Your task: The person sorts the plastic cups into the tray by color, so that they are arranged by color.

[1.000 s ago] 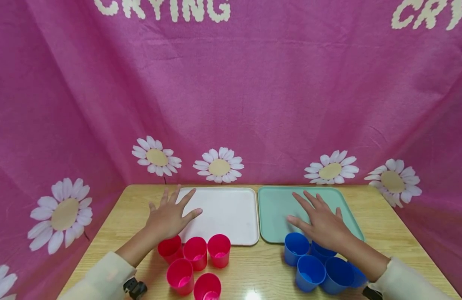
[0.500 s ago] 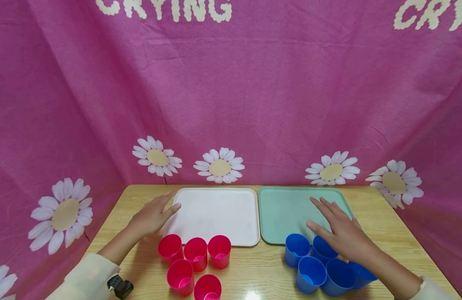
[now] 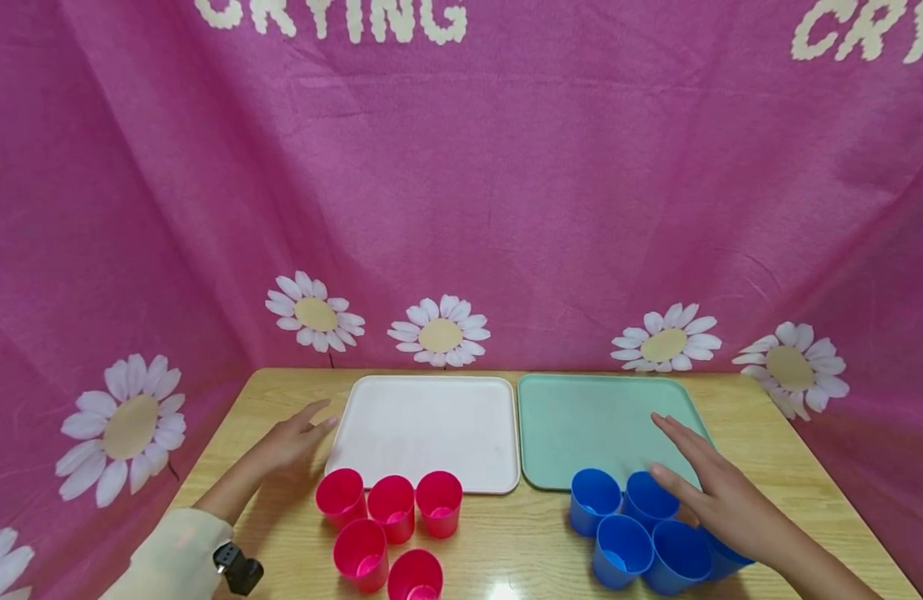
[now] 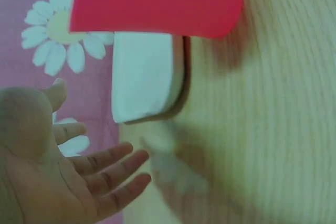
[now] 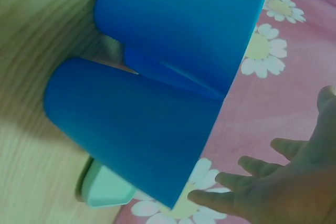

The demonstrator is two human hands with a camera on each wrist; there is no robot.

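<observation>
Left hand (image 3: pixel 291 442) held flat just off the left edge of the white tray (image 3: pixel 424 429), palm down, fingers (image 3: pixel 316 414) straight and loosely spread, holding nothing; pale sleeve and a dark wrist device at the forearm; in the left wrist view, same hand (image 4: pixel 50 174) seen palm-side with fingers extended and relaxed. Right hand (image 3: pixel 720 492) poised over the right-hand part of the blue cup cluster (image 3: pixel 641 533), overlapping the near right corner of the green tray (image 3: pixel 581 425), fingers straight and slightly apart, nothing gripped; contact with the cups not determinable; in the right wrist view, hand (image 5: pixel 283 187) open beside the blue cup walls (image 5: pixel 157 103). Legible writing: "CRYING" in cream letters at top of the pink backdrop (image 3: pixel 461 167), partly cropped, repeated at upper right; white daisy prints along the backdrop's lower part. Blue cups: five counted, plain, smooth-walled, upright, mouths up, bunched touching one another on the wooden counter (image 3: pixel 506 533), just in front of the green tray. Red cups (image 3: pixel 390 521): five, same shape, upright, bunched on the counter just in front of the white tray, near the left hand but apart from it. Trays side by side, edges nearly meeting.
</observation>
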